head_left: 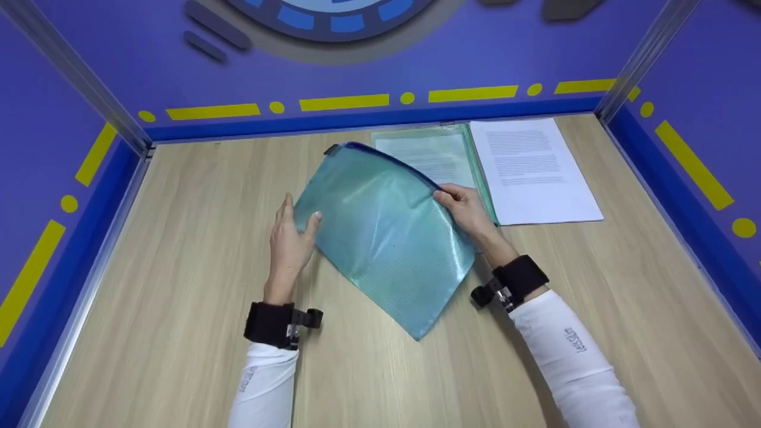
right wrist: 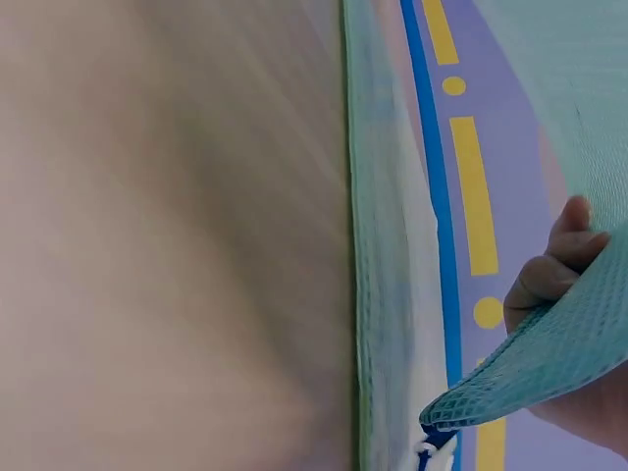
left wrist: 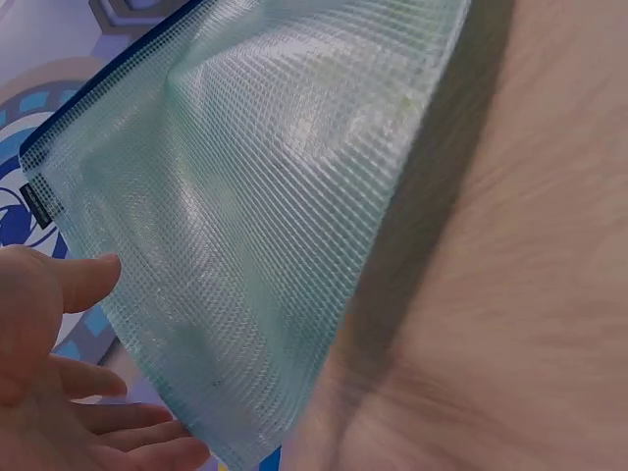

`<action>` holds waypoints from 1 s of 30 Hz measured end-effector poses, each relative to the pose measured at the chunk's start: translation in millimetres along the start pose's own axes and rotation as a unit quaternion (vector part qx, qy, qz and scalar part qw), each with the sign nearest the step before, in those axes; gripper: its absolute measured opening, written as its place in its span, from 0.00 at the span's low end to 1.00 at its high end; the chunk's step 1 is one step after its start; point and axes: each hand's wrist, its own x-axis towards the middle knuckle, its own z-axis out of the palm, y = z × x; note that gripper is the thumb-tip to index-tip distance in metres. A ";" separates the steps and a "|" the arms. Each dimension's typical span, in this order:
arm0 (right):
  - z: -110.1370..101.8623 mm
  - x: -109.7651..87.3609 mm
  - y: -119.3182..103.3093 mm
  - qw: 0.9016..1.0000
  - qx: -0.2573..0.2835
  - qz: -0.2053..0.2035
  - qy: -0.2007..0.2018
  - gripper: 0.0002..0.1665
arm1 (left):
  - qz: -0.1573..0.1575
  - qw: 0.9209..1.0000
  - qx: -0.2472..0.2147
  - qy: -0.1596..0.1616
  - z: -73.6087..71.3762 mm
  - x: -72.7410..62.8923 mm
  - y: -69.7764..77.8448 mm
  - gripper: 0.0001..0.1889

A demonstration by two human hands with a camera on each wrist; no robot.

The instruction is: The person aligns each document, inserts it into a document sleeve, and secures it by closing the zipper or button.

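Note:
A translucent teal mesh zip pouch with a dark blue zipper edge is held up at a tilt over the table, its lower corner pointing towards me. My right hand pinches it by the zipper edge, thumb on the near face. In the right wrist view, curled fingers show past the pouch's mesh. At the pouch's left edge, my left hand has its fingers extended and the thumb apart. The left wrist view shows those fingers right at the edge of the pouch.
Behind the right hand lies another greenish pouch with printed paper inside. A stack of printed sheets lies to its right, at the back right of the wooden table. Blue-purple panels wall in the back and sides.

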 end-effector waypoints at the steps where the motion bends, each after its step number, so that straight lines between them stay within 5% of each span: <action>1: 2.1 -0.8 -0.3 1.000 0.009 0.009 0.007 0.20 | -0.010 1.000 -0.008 -0.010 0.1 -0.7 -2.0 0.43; 11: 19.2 -0.9 -2.0 0.985 0.117 0.099 0.079 0.19 | -0.059 0.987 -0.087 -0.125 10.7 -6.4 -15.2 0.41; 17: 32.1 -1.5 -2.0 0.978 0.141 0.113 0.099 0.20 | -0.068 0.973 -0.170 -0.139 19.3 -8.0 -9.5 0.16; 23: 35.6 -5.5 -3.0 0.983 0.118 0.136 0.040 0.23 | -0.073 0.972 -0.194 -0.107 15.4 -5.3 -12.5 0.07; 30: 31.2 -13.0 -6.7 0.991 0.036 0.122 -0.048 0.33 | -0.099 0.979 -0.150 -0.101 2.8 4.9 -23.3 0.08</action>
